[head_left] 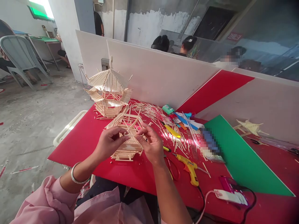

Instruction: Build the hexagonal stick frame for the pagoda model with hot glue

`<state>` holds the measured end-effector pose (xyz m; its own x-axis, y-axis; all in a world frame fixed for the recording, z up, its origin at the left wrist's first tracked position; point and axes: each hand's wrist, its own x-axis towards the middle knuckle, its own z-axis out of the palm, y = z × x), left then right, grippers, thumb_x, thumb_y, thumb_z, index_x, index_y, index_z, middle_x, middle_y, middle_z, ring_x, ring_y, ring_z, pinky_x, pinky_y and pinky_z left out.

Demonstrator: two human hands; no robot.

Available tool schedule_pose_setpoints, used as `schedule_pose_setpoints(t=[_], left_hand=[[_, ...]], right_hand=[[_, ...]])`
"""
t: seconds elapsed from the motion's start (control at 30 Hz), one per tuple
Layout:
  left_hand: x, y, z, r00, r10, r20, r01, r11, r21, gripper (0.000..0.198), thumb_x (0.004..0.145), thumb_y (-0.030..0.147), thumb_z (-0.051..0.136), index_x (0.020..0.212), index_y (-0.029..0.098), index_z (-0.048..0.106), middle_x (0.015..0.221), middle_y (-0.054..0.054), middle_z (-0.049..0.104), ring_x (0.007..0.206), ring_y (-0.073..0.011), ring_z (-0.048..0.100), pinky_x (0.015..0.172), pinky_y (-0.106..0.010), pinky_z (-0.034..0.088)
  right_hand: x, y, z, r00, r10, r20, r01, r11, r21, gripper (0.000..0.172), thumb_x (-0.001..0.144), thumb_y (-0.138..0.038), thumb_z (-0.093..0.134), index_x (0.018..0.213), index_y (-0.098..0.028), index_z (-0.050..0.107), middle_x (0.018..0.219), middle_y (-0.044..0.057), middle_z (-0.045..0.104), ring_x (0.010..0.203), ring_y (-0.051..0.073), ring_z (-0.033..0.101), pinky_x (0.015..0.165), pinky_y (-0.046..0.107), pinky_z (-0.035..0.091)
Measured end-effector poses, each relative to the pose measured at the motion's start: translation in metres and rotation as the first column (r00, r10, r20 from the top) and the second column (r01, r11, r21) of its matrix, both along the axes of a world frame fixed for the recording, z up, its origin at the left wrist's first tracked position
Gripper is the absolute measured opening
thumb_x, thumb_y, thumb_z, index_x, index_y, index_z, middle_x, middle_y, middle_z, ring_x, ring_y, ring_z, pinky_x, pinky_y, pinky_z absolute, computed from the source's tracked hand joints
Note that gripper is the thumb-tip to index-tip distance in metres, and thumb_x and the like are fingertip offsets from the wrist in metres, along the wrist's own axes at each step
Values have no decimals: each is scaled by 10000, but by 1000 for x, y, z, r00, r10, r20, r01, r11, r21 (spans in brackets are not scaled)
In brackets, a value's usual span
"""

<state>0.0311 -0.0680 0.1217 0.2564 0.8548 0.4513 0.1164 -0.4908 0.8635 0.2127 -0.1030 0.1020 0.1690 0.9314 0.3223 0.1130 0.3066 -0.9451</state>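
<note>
Between my two hands a thin pale wooden stick [130,135] lies level, pinched at both ends. The fingers of my left hand [112,139] close on its left end, and those of my right hand [149,141] on its right end. Right behind and below them stands a partly built pavilion model [127,149] of glued sticks, with an open slatted top; my hands cover part of it. I cannot tell whether the held stick touches the model. A taller stick pagoda [108,90] with tiered roofs stands farther back on the left.
On the red tabletop [77,146] lie loose sticks [149,112], a yellow cutter [172,131], red-handled pliers [174,169] and a yellow glue gun [190,166]. A power strip [230,196] with cables is at right. A green board [245,161] and white partition [158,74] border the table.
</note>
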Motion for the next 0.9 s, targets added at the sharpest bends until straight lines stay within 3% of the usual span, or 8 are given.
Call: schedule_pose_setpoints(t=[0.4,0.7,0.9], left_hand=[[-2,-2,1,998,-60,-7,59,990,-126,232,827,371,699,772,146,683,592,11,537,492,-79,362,451,-224,291],[-1,-1,1,999,-42,3,43,992,-115,225,833,363,690,759,152,674,542,44,443,482,-74,325,441,-218,260],[0,-1,2,999,-48,21,49,994,-95,204,781,348,757,786,155,690,555,44,470,485,-70,326,436,-216,266]], right_hand=[[1,0,-2,1000,3,26,-4,999,53,461,841,-325,728,1289,-320,618,928,-9,672,882,142,646,930,331,508],[0,0,-3,1000,-2,22,1,999,52,475,845,-328,727,1305,-314,610,929,-9,669,888,140,650,937,329,509],[-1,-1,-4,1000,4,-1,-4,999,37,467,845,-326,725,1298,-304,612,920,-10,669,911,143,648,958,335,504]])
